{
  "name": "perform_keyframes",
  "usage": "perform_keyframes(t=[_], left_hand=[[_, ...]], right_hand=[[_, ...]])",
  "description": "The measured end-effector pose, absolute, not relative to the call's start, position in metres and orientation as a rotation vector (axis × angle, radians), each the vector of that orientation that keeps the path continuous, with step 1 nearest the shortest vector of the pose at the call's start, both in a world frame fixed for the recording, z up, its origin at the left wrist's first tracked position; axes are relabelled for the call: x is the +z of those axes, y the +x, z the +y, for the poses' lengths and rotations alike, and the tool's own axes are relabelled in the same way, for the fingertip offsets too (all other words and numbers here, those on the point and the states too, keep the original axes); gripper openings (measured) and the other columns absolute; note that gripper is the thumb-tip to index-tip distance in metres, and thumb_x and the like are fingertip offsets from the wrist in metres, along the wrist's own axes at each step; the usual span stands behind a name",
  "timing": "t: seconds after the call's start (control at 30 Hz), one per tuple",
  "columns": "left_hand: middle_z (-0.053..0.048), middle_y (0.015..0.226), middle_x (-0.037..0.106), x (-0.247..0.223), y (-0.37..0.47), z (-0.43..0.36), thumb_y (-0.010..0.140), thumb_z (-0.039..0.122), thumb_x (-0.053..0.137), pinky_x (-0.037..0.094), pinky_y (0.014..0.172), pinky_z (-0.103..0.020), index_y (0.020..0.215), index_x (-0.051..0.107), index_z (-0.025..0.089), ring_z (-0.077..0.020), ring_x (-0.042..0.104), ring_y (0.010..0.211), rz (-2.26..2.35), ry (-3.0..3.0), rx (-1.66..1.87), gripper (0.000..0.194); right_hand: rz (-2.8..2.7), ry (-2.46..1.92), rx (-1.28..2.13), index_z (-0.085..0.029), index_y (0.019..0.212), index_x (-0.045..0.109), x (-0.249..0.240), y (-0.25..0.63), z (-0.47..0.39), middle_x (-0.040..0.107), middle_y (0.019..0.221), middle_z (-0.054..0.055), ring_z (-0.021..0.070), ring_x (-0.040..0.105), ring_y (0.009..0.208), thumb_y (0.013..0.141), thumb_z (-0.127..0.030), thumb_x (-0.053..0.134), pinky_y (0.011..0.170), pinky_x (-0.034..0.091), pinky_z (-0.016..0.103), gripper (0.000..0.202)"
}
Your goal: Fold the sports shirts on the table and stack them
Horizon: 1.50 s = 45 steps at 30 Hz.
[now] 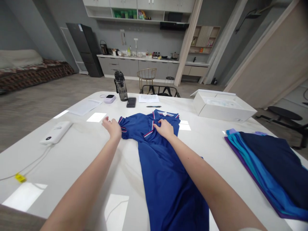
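Note:
A blue polo shirt [163, 163] with red and white trim lies on the white table, stretching toward me, its collar [166, 114] at the far end. My left hand [112, 128] is at the trimmed cuff of the left-hand sleeve [123, 126]. Its fingers are apart and point away from the cloth, and nothing shows in them. My right hand [165, 129] is on the upper part of the shirt just below the collar, thumb and fingers pinched on the trimmed fabric. My right forearm covers part of the shirt's body.
Folded garments [267, 166] are stacked at the right, with an open white box [223, 104] behind them. Along the far side are a water bottle [121, 86], a black wallet-like item [131, 102], a pen [154, 106] and papers [148, 98]. A white corded device [56, 132] lies left.

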<state>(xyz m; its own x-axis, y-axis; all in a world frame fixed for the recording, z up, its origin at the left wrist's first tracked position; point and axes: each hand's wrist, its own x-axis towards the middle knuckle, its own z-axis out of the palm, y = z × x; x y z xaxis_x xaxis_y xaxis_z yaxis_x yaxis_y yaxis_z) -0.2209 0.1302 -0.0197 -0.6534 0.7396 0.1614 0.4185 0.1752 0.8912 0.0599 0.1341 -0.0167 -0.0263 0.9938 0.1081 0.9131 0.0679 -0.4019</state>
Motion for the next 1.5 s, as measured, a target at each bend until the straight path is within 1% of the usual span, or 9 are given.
perform_keyframes(t=[0.17, 0.33, 0.47, 0.6, 0.8, 1.0, 1.17, 1.3, 1.5], left_hand=[[-0.013, 0.138, 0.057, -0.018, -0.169, 0.129, 0.098, 0.023, 0.034, 0.043, 0.110, -0.041, 0.133, 0.057, 0.022, -0.0264, 0.054, 0.129, 1.980, 2.081, 0.785, 0.042], [-0.017, 0.161, 0.036, -0.046, -0.158, 0.151, 0.101, 0.046, 0.030, 0.024, 0.118, -0.063, 0.152, 0.043, 0.018, -0.0364, 0.031, 0.149, 2.066, 2.123, 0.365, 0.060], [-0.016, 0.166, 0.026, -0.060, -0.196, 0.161, 0.096, 0.065, 0.024, 0.011, 0.120, -0.065, 0.157, 0.037, 0.021, -0.0379, 0.019, 0.154, 2.272, 1.886, 0.294, 0.076], [-0.018, 0.166, 0.026, -0.062, -0.225, 0.157, 0.093, 0.069, 0.024, 0.008, 0.118, -0.070, 0.156, 0.039, 0.021, -0.0435, 0.018, 0.153, 2.442, 1.728, 0.312, 0.081], [-0.015, 0.166, 0.026, -0.059, -0.236, 0.151, 0.091, 0.069, 0.028, 0.008, 0.113, -0.077, 0.155, 0.042, 0.023, -0.0506, 0.015, 0.151, 2.502, 1.629, 0.344, 0.080], [-0.016, 0.168, 0.021, -0.055, -0.240, 0.152, 0.091, 0.067, 0.029, 0.004, 0.111, -0.080, 0.157, 0.037, 0.023, -0.0520, 0.011, 0.151, 2.575, 1.502, 0.279, 0.080], [-0.024, 0.164, 0.025, -0.051, -0.247, 0.148, 0.091, 0.063, 0.036, 0.004, 0.110, -0.081, 0.155, 0.040, 0.016, -0.0543, 0.015, 0.149, 2.651, 1.450, 0.231, 0.080], [-0.025, 0.164, 0.025, -0.048, -0.223, 0.143, 0.098, 0.047, 0.034, 0.011, 0.117, -0.070, 0.156, 0.035, 0.009, -0.0449, 0.019, 0.152, 2.553, 1.920, 0.366, 0.070], [-0.010, 0.164, 0.033, -0.045, -0.158, 0.139, 0.101, 0.055, 0.028, 0.026, 0.120, -0.056, 0.153, 0.044, 0.024, -0.0311, 0.028, 0.152, 1.805, 2.324, 0.168, 0.062]], right_hand=[[-2.049, -2.005, 0.337, -0.013, 0.112, 0.066, -0.019, 0.023, 0.141, 0.068, 0.119, 0.021, 0.0335, 0.065, 0.111, 0.092, -0.070, 0.051, 0.093, 0.048, 0.043, 0.062], [-2.043, -1.994, 0.475, -0.016, 0.110, 0.065, -0.019, 0.026, 0.150, 0.071, 0.113, 0.017, 0.0309, 0.068, 0.106, 0.094, -0.041, 0.058, 0.087, 0.049, 0.040, 0.030], [-1.858, -1.953, 0.397, -0.021, 0.105, 0.062, -0.010, 0.090, 0.149, 0.072, 0.101, 0.011, 0.0273, 0.067, 0.099, 0.094, -0.042, 0.056, 0.082, 0.048, 0.035, 0.024], [-1.622, -2.042, 0.262, -0.021, 0.100, 0.062, -0.005, 0.194, 0.137, 0.072, 0.095, 0.008, 0.0234, 0.066, 0.090, 0.090, -0.036, 0.061, 0.077, 0.046, 0.031, 0.018], [-1.333, -2.385, 0.169, -0.019, 0.104, 0.064, -0.024, 0.324, 0.094, 0.072, 0.095, 0.012, 0.0283, 0.067, 0.094, 0.087, -0.037, 0.065, 0.078, 0.048, 0.034, 0.024], [-1.222, -2.590, 0.066, -0.016, 0.120, 0.059, -0.023, 0.352, 0.063, 0.069, 0.107, 0.022, 0.0350, 0.067, 0.103, 0.092, -0.036, 0.062, 0.079, 0.050, 0.040, 0.035], [-1.272, -2.696, -0.056, -0.014, 0.132, 0.051, -0.007, 0.353, 0.058, 0.065, 0.115, 0.025, 0.0385, 0.066, 0.106, 0.090, -0.034, 0.065, 0.082, 0.049, 0.044, 0.049], [-1.586, -2.427, -0.340, -0.015, 0.133, 0.054, -0.001, 0.331, 0.065, 0.060, 0.128, 0.023, 0.0346, 0.061, 0.117, 0.094, -0.027, 0.058, 0.089, 0.047, 0.040, 0.040], [-2.222, -1.993, 0.179, -0.024, 0.111, 0.070, -0.012, 0.271, 0.074, 0.069, 0.114, 0.009, 0.0224, 0.064, 0.103, 0.102, -0.046, 0.048, 0.087, 0.045, 0.031, 0.032]])
